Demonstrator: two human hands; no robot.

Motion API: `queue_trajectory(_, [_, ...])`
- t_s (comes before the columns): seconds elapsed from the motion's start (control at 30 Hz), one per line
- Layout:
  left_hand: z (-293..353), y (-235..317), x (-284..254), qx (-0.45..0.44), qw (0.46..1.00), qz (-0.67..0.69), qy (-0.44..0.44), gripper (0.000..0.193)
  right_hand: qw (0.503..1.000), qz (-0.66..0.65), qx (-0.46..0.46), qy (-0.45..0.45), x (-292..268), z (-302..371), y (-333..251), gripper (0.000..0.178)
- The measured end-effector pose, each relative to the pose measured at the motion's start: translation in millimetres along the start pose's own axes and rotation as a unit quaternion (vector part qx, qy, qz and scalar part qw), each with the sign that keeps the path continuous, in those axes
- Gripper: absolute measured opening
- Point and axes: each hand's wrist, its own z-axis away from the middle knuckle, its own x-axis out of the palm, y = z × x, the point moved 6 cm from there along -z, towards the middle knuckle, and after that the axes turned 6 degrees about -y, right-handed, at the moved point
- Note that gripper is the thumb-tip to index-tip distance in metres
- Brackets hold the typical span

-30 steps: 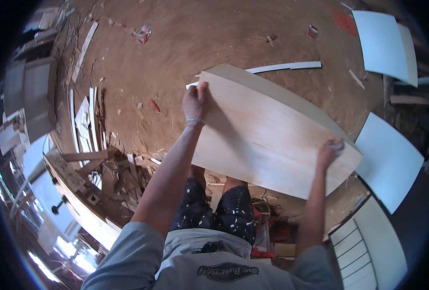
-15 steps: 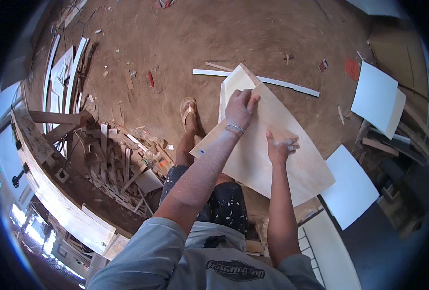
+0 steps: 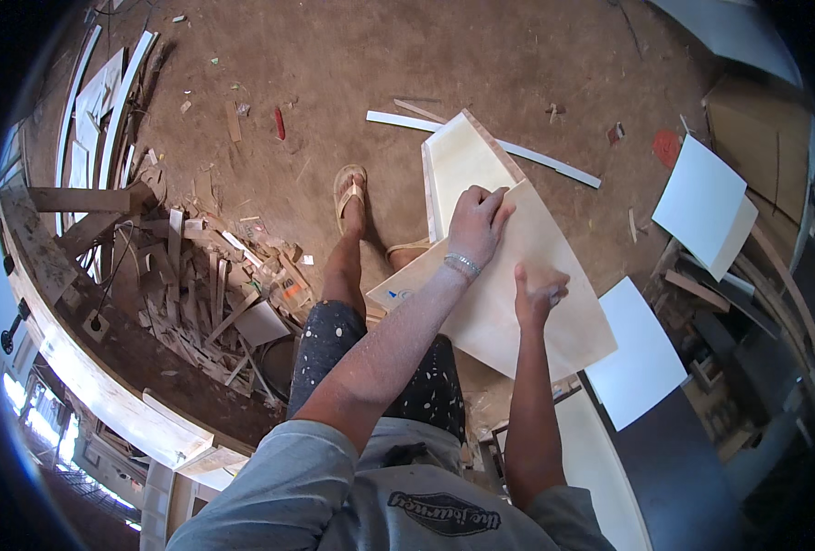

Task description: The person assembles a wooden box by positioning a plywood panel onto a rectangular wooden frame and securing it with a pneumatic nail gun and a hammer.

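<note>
My left hand (image 3: 477,227), dusty and with a bracelet at its wrist, grips the upper edge of a pale plywood board (image 3: 494,308), fingers curled over it. The board leans over my legs with its broad face toward me and has a small blue mark near its left corner. Behind its upper edge shows a pale, shallow box-like wooden piece (image 3: 467,161) with thin raised sides; I cannot tell whether the two are joined. My right hand (image 3: 542,294) is at the board's face with the thumb up. Its other fingers look bent but are smeared by motion.
Wood offcuts (image 3: 210,285) lie heaped at the left beside a curved-looking bench edge (image 3: 104,376). A long white strip (image 3: 554,165) lies on the brown floor ahead. White panels (image 3: 637,354) and another pale sheet (image 3: 706,207) stand at the right. A red object (image 3: 280,123) lies ahead.
The board has tilted and its lower right corner has come nearer to me. More of the box-like piece shows behind it. My left hand has shifted right and nearer, still on the edge.
</note>
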Motion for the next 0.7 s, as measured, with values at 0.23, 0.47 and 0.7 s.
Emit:
queue_trajectory(0.23, [-6,7,9,-0.017,0.998,-0.045,-0.044,0.033,0.989,0.097,-0.043,0.106,10,-12,19,0.134])
queue_trajectory(0.47, [-12,5,25,-0.028,0.977,-0.181,-0.112,0.051,0.995,-0.015,0.093,0.021,-10,-2,-1,0.136])
queue_trajectory(0.7, [-19,-13,33,-0.076,0.945,-0.231,-0.220,0.061,0.991,-0.065,0.110,0.048,-24,11,-2,0.134])
